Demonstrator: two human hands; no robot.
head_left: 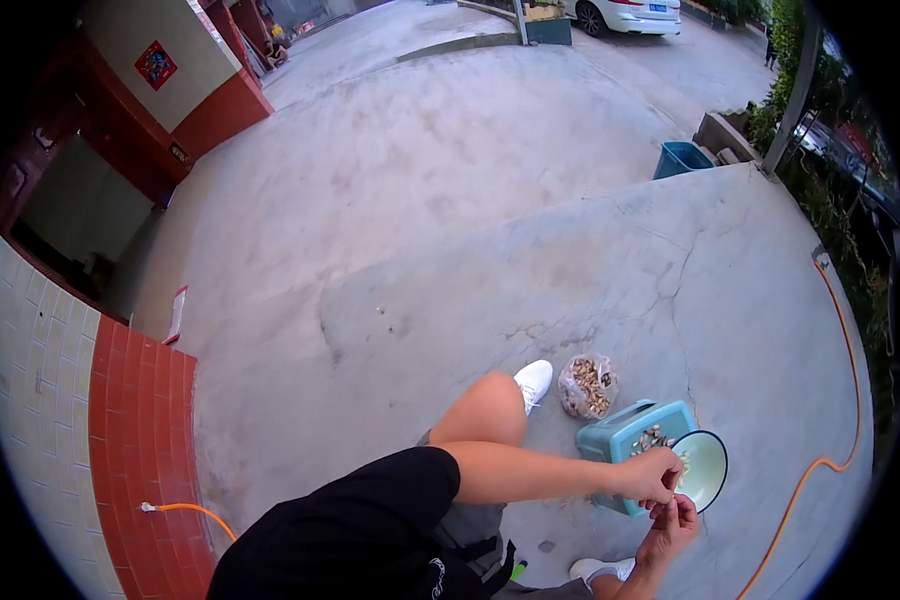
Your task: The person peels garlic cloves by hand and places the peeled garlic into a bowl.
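Observation:
My left hand (652,476) and my right hand (672,528) meet fingertip to fingertip at the lower right, both with pinched fingers. What they hold is too small to make out. Just beyond them a pale bowl (708,470) with a dark rim holds a few small light pieces. It rests at the right side of a light-blue stool (596,440), where several small brownish pieces (652,438) lie on the top. A clear plastic bag (588,386) full of similar brown and tan pieces stands on the ground behind the stool.
White shoes (534,382) show beside the stool. An orange hose (806,470) runs along the right. Farther off are a blue bin (682,158), a white car (630,14) and a person (276,54) near a doorway. A red-and-white tiled wall (140,430) stands left.

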